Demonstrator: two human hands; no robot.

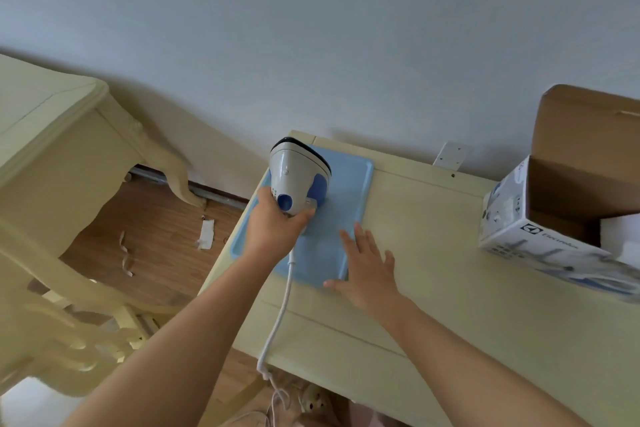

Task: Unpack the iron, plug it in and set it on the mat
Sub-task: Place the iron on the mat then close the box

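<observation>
The iron (pixel 298 174) sits at the far left part of the blue mat (pixel 356 191), which lies at the left end of the desk (pixel 450 295). It is a small white unit with blue panels, a round blue control near the handle and a dark rim along its far edge. Whether its full weight rests on the mat cannot be told from this angle. The left hand (pixel 273 229) grips it at the near end, fingers curled round the handle. The right hand (pixel 367 270) lies flat with fingers spread, touching the mat's near right edge and the desk beside it, probably to steady the mat. Judging by its size, the iron should be compact but dense, with a hard, smooth plastic shell. The handle is the safe hold, well clear of the sole, which may heat if powered. Its white cord (pixel 281 308) is limp. It runs from under the left hand, across the mat, over the desk's near edge and down, and could drag or snag; the plug is not visible. The open box (pixel 550 218) stands at the right.
</observation>
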